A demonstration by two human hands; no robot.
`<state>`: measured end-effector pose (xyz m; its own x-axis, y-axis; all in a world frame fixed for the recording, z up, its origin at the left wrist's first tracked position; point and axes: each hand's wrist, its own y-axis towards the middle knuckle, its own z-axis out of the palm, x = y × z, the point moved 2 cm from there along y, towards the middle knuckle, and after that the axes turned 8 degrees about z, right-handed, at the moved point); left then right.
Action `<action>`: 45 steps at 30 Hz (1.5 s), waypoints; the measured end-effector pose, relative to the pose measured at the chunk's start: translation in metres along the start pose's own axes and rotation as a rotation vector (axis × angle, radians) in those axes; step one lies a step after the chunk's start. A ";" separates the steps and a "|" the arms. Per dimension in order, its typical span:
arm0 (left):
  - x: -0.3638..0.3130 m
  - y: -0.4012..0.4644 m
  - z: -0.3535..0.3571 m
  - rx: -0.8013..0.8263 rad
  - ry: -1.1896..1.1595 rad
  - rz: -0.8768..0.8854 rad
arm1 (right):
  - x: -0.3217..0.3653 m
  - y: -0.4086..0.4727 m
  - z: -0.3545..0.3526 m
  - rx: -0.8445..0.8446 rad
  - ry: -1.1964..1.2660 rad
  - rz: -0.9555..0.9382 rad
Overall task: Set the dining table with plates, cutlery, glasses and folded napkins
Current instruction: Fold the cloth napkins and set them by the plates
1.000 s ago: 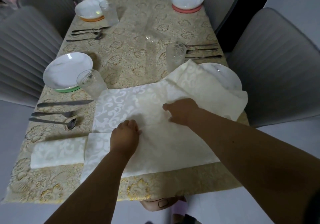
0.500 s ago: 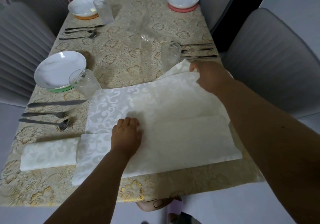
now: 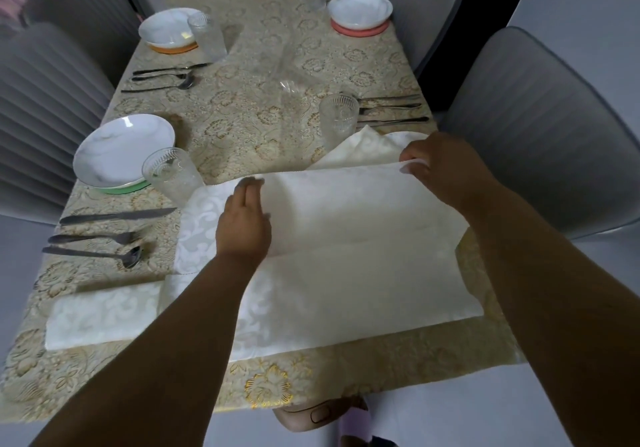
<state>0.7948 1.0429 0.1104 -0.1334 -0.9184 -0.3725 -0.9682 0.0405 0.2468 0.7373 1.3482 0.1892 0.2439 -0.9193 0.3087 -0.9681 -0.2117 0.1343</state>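
A large cream napkin (image 3: 346,266) lies spread on the near part of the table. My left hand (image 3: 244,223) presses flat on its far left edge with straight fingers. My right hand (image 3: 438,166) pinches the napkin's far right edge, lifted a little off the cloth below. A folded napkin (image 3: 100,315) lies at the near left. On the left stand a white plate (image 3: 119,150) on a green mat, a glass (image 3: 171,176), and a knife, fork and spoon (image 3: 100,235). Another glass (image 3: 338,117) and cutlery (image 3: 388,109) sit at the right.
Two more plates (image 3: 166,27) (image 3: 360,10) with glasses stand at the far end, with cutlery (image 3: 162,77) by the left one. A clear plastic wrapper (image 3: 287,76) lies mid-table. Grey chairs (image 3: 540,128) flank both sides. The gold-patterned tablecloth (image 3: 242,124) covers the table.
My left hand moved from the napkin's middle up to its far left edge and flattened. My right hand went to the far right edge and pinched it; the far flap now lies straighter.
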 end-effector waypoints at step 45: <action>0.003 -0.204 -0.057 0.385 0.255 -0.135 | -0.013 -0.201 0.064 0.151 -0.088 0.584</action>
<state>1.0034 1.0099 0.1099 0.0085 -0.9908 -0.1349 -0.9877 0.0127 -0.1561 0.9255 1.3817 0.0982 -0.3291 -0.9203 0.2115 -0.9396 0.2967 -0.1709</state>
